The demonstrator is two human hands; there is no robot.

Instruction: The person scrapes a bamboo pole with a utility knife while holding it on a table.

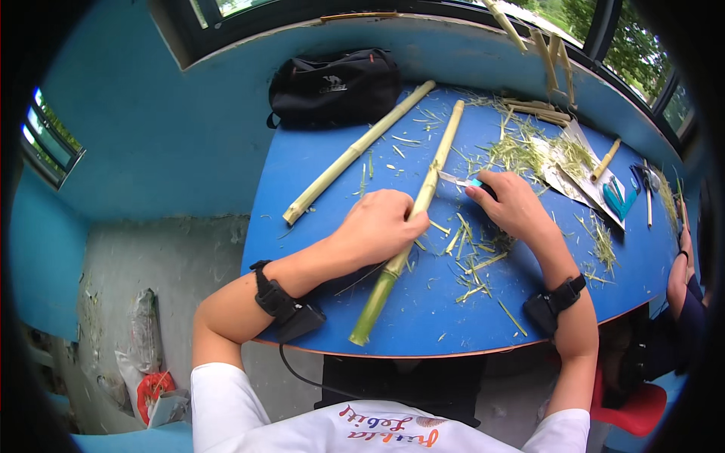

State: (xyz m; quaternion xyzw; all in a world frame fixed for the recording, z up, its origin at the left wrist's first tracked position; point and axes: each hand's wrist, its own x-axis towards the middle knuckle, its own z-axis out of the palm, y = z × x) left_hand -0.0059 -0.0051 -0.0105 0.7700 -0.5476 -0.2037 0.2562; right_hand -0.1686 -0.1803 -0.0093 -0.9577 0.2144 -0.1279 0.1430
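A long bamboo stalk point(447, 140), pale along its upper length and green at the near end, lies slantwise over the blue table point(302, 170). My left hand point(383, 219) is closed round its middle. A utility knife point(458, 180) with a teal handle is gripped in my right hand point(515, 205). Its blade reaches left to the stalk, touching it or nearly so beside a joint, farther up than my left hand. Left of these lies a second, peeled-looking bamboo stalk point(359, 149), apart from both hands. Thin green shavings point(472, 260) are scattered below my right hand.
A black bag point(334, 89) sits at the table's far left. Shavings point(521, 151) heap up at the back right near short bamboo pieces point(540, 112), papers point(566, 177) and a teal tool point(619, 198). Another person's arm point(680, 268) shows at the right edge. A window sill runs behind.
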